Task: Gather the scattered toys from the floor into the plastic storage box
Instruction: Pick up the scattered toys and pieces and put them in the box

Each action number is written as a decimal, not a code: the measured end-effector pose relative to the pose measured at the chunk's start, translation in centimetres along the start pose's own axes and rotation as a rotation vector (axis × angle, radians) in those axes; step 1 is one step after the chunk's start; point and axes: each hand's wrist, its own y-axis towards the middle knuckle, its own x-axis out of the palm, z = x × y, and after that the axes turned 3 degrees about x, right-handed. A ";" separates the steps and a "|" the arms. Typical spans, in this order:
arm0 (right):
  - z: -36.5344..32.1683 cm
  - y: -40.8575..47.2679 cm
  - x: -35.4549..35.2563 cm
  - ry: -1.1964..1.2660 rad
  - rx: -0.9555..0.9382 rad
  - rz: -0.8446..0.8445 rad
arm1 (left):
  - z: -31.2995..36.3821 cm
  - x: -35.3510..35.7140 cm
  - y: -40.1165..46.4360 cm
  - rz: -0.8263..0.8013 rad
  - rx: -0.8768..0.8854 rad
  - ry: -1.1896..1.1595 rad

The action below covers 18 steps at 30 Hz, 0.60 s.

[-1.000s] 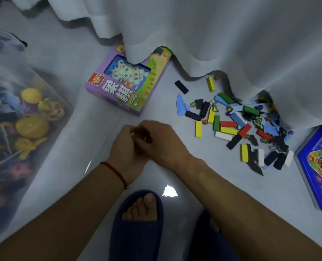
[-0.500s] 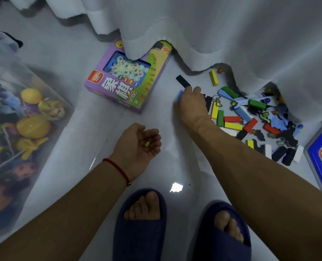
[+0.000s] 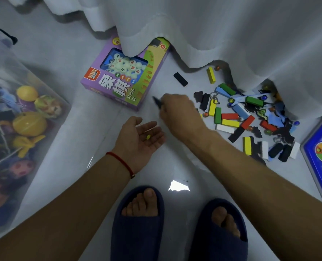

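A translucent plastic storage box (image 3: 49, 151) stands at the left, holding yellow and other toys. Scattered coloured blocks (image 3: 230, 117), marbles and dark flat pieces lie on the floor at the right, partly under a curtain. My left hand (image 3: 139, 138) is held palm up in the middle with a small yellow bead (image 3: 148, 137) resting on it. My right hand (image 3: 179, 113) hovers just beyond it, fingers pinched on a dark flat piece (image 3: 157, 101) that sticks out to the left.
A purple boxed game (image 3: 126, 78) lies on the floor between box and pile, its far end under the white curtain (image 3: 232, 34). A blue game board (image 3: 320, 157) is at the right edge. My feet in dark slippers (image 3: 137, 232) stand near the bottom.
My right hand reached to the near edge of the pile, closed on a flat piece, and has drawn back toward my left hand. The left palm stayed open and up with the bead.
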 end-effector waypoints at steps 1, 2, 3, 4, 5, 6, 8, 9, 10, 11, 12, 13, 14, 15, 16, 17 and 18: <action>-1.1 -1.5 0.0 0.031 -0.087 -0.026 | 0.0 -0.2 0.0 -0.047 -0.010 -0.042; -1.8 -3.0 0.3 0.067 -0.171 -0.053 | -0.1 -0.4 -0.1 -0.101 -0.026 -0.072; -2.2 -4.4 0.5 0.134 -0.229 -0.068 | -0.2 -0.5 -0.2 -0.147 -0.045 -0.089; -2.1 -5.1 0.7 0.220 -0.253 -0.064 | -0.4 -0.7 -0.2 -0.170 -0.054 -0.094; -1.5 -5.1 0.8 0.294 -0.242 -0.018 | -0.6 -0.8 -0.3 -0.173 -0.054 -0.095; -0.5 -4.3 0.9 0.323 -0.204 0.067 | -0.7 -0.8 -0.3 -0.161 -0.054 -0.098; 2.6 -1.6 0.9 0.241 -0.059 0.222 | -0.7 -0.7 -0.3 -0.107 -0.077 -0.079; 4.4 0.0 0.8 0.156 0.032 0.260 | -0.7 -0.7 -0.3 -0.084 -0.077 -0.052; 6.2 1.6 0.9 0.065 0.124 0.264 | -0.6 -0.7 -0.2 -0.071 -0.065 -0.022; 7.7 3.1 0.9 -0.008 0.204 0.243 | -0.6 -0.6 -0.2 -0.066 -0.051 0.003; 8.9 4.3 1.0 -0.055 0.264 0.209 | -0.5 -0.6 -0.2 -0.069 -0.040 0.017; 9.6 5.2 1.2 -0.079 0.296 0.171 | -0.4 -0.5 -0.2 -0.072 -0.025 0.024; 10.0 5.9 1.4 -0.089 0.302 0.139 | -0.3 -0.4 -0.3 -0.074 -0.012 0.028; 10.3 6.3 1.4 -0.086 0.299 0.113 | -0.3 -0.3 -0.4 -0.077 -0.006 0.032; 10.5 6.7 1.5 -0.071 0.291 0.096 | -0.3 -0.3 -0.5 -0.079 -0.004 0.031; 10.7 6.9 1.4 -0.040 0.283 0.089 | -0.3 -0.3 -0.5 -0.078 -0.003 0.029; 10.7 7.1 1.3 -0.004 0.277 0.088 | -0.3 -0.3 -0.6 -0.072 0.000 0.029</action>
